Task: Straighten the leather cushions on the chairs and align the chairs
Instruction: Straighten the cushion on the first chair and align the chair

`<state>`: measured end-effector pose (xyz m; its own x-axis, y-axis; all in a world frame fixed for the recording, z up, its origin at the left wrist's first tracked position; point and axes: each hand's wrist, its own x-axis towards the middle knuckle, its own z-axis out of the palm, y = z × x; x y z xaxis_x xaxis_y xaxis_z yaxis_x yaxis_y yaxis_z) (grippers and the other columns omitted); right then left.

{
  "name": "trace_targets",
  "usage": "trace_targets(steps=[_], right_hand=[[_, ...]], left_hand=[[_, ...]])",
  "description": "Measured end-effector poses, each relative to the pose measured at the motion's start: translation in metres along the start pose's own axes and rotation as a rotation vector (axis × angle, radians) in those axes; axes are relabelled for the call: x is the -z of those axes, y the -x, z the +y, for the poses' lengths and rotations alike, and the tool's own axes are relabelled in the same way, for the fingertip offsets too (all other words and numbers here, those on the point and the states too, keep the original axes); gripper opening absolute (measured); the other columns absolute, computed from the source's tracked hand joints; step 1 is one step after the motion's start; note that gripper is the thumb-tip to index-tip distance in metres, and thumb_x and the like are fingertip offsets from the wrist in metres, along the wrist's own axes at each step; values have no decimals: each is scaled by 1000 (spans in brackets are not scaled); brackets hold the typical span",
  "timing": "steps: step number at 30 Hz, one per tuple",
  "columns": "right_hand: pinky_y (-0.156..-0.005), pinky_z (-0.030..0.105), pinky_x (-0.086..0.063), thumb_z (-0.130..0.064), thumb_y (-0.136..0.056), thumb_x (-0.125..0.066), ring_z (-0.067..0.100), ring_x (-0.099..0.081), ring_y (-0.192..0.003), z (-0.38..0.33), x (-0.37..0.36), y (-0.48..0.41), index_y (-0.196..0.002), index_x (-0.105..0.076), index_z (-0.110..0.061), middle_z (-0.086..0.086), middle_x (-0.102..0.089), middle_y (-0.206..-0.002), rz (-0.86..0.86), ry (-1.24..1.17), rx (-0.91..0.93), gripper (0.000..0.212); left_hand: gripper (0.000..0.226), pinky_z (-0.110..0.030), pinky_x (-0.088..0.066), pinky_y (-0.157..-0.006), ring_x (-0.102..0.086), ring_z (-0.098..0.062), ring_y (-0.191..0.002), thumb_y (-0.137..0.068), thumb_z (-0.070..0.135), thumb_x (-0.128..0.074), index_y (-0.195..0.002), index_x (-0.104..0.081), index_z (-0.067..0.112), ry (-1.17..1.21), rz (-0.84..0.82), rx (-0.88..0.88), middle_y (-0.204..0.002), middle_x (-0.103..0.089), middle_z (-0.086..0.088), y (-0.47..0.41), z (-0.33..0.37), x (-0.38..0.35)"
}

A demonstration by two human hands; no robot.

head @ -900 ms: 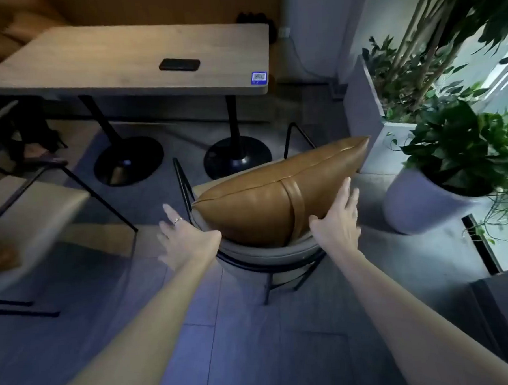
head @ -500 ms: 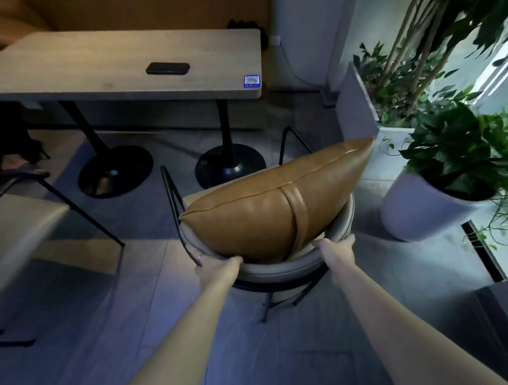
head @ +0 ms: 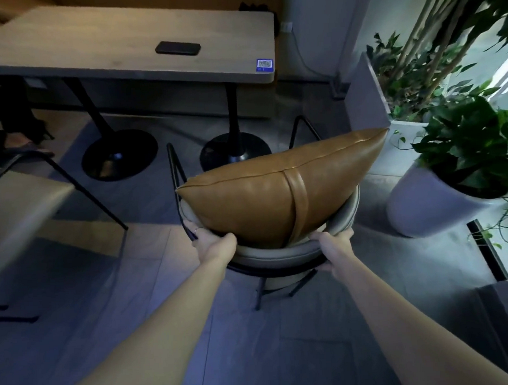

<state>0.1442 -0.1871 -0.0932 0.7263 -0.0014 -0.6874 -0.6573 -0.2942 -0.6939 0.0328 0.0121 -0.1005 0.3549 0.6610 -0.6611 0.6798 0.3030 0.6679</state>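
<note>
Hands grip the curved backrest of the chair (head: 275, 254) from behind: left hand (head: 211, 243) curled over the rim's left end, right hand (head: 333, 244) clasped round its right. The leather cushion (head: 265, 197) leans tilted against the backrest, its right corner raised. Beyond stands the worktop (head: 92, 44) carrying a phone (head: 178, 47).
</note>
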Motion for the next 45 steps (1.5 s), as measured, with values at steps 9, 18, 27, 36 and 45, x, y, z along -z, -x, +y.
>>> trace_targets(steps=[9, 18, 27, 36, 45], right_hand=[[-94, 58, -61, -25, -89, -78, 30, -51, -113, 22, -76, 20, -136, -23, -27, 9, -48, -128, -4, 22, 20, 72], [-107, 60, -52, -39, -91, -75, 33, -54, -116, 16, -144, 28, -134, -26, -22, 10, -49, -128, -39, 48, 70, 68], [-80, 49, -63, -51, -92, -74, 39, -67, -104, -26, -146, 4, -150, -22, -29, 21, -52, -146, -135, 63, 29, 82], [-85, 66, -63, -23, -98, -69, 53, -60, -128, -55, -141, -25, -157, -30, -23, 12, -47, -160, -115, 1, 20, 70], [-83, 64, -64, -30, -99, -70, 46, -53, -140, -65, -170, -38, -160, -29, -25, 8, -45, -162, -120, -52, 47, 73]], left_hand=[[110, -53, -45, -104, -53, -38, -123, -78, 2, -56, -155, 16, 33, 55, 90, -156, -152, -44, -5, -36, 16, 79], [99, -43, -49, -97, -55, -34, -118, -81, 2, -60, -158, -5, 31, 20, 179, -241, -145, -51, -3, -94, 34, 137], [103, -46, -44, -102, -48, -39, -128, -80, 20, -71, -158, -6, 31, 85, 265, -182, -151, -45, -11, -111, 43, 145], [107, -36, -46, -80, -49, -27, -82, -78, 8, -60, -158, 7, 27, 46, 239, -167, -117, -57, -13, -110, 48, 130], [109, -51, -51, -95, -56, -35, -111, -78, 11, -68, -159, 3, 29, 27, 236, -210, -143, -52, -12, -142, 75, 146]])
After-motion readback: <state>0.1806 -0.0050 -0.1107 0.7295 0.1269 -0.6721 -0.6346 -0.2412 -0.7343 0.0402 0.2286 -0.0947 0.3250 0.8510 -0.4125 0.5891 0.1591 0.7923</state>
